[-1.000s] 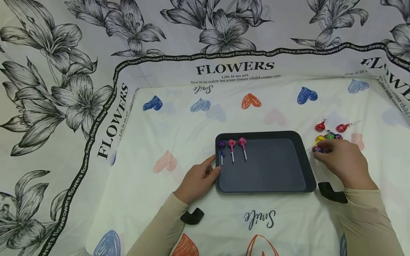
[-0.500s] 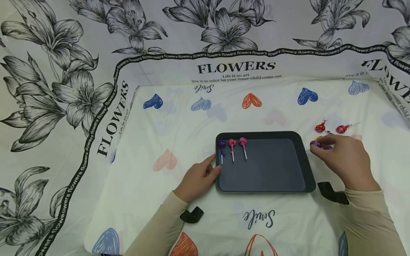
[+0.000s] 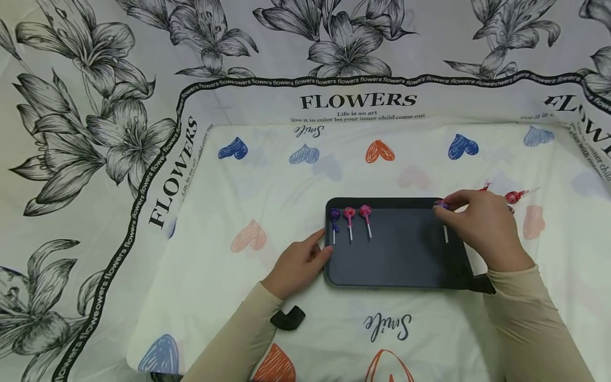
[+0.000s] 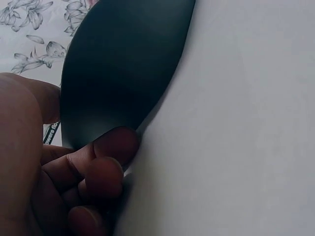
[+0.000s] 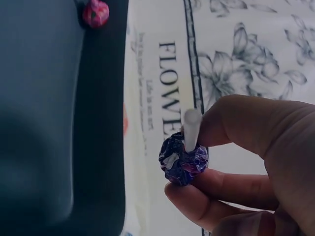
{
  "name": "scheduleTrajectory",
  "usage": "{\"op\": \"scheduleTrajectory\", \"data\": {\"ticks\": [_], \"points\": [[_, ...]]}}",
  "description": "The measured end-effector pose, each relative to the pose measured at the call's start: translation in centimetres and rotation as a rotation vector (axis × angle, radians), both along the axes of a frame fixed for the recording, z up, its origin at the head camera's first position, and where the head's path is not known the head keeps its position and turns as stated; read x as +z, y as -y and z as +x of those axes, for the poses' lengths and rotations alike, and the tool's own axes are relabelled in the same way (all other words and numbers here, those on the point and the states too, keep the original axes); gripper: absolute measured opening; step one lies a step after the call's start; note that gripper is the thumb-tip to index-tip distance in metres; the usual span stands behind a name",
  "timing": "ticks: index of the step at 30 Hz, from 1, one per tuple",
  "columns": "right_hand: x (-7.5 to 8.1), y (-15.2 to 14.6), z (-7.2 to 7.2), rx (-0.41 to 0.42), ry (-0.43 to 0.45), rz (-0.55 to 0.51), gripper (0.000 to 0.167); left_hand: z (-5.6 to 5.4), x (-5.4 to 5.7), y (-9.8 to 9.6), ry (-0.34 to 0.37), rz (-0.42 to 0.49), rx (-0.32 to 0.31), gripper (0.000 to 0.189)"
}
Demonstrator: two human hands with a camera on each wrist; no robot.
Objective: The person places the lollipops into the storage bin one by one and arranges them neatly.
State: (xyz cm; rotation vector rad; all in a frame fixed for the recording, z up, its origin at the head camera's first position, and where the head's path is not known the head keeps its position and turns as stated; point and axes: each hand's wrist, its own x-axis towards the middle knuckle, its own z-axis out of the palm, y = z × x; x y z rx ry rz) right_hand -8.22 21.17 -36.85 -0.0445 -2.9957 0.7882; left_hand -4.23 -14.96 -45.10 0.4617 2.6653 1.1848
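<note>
My left hand (image 3: 295, 267) grips the left edge of a dark grey tray (image 3: 401, 260); in the left wrist view its fingers curl against the tray's underside (image 4: 123, 59). A purple-wrapped lollipop (image 5: 178, 158) is pinched between the thumb and fingers of my right hand (image 3: 491, 228), its white stick pointing down over the tray's upper right corner in the head view. Along the tray's upper left side lie a purple lollipop (image 3: 335, 214) and two pink lollipops, one in the middle (image 3: 349, 212) and one to its right (image 3: 366, 211), sticks toward me.
Right of the tray a red lollipop (image 3: 514, 197) lies on the cloth, and other lollipops are mostly hidden behind my right hand. A white cloth with hearts (image 3: 286, 196) covers the middle, over a larger flower-printed cloth (image 3: 124, 132).
My right hand has taken the purple lollipop from the pile and carried it left, over the tray's right side. The left hand has stayed at the tray's edge. The head view has shifted slightly.
</note>
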Motion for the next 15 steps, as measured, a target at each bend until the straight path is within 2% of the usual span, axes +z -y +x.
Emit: {"op": "scheduleTrajectory", "data": {"ticks": [15], "points": [[-0.9,5.6,-1.9,0.077,0.031,-0.019,0.037,0.0,0.0,0.2,-0.008,0.002,-0.021,0.056]]}}
